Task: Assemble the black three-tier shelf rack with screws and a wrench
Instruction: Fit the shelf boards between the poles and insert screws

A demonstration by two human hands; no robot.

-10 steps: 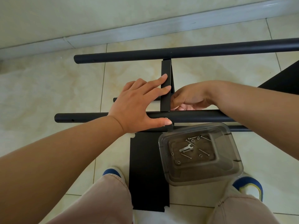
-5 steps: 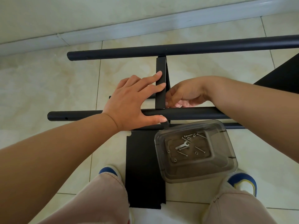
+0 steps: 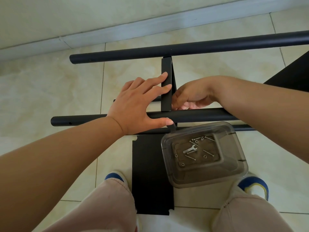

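The black rack lies on its side on the tiled floor. An upright black shelf panel (image 3: 166, 77) stands edge-on between the far tube (image 3: 200, 47) and the near tube (image 3: 200, 115). My left hand (image 3: 138, 104) presses flat, with straight fingers on the panel's left face and the thumb along the near tube. My right hand (image 3: 190, 96) sits just right of the panel with curled fingers at its lower edge; what the fingers hold is hidden. A small silver wrench (image 3: 190, 149) and several screws (image 3: 208, 153) lie in a clear plastic tub (image 3: 234, 173).
A loose black shelf panel (image 3: 147, 178) lies flat between my shoes, with the tub's left side resting on it. Another black panel (image 3: 291, 71) rises at the right edge. A white skirting board (image 3: 117, 33) and the wall run along the back.
Both hands keep their places on the panel and the tube. The view has shifted slightly; nothing was picked up or let go.
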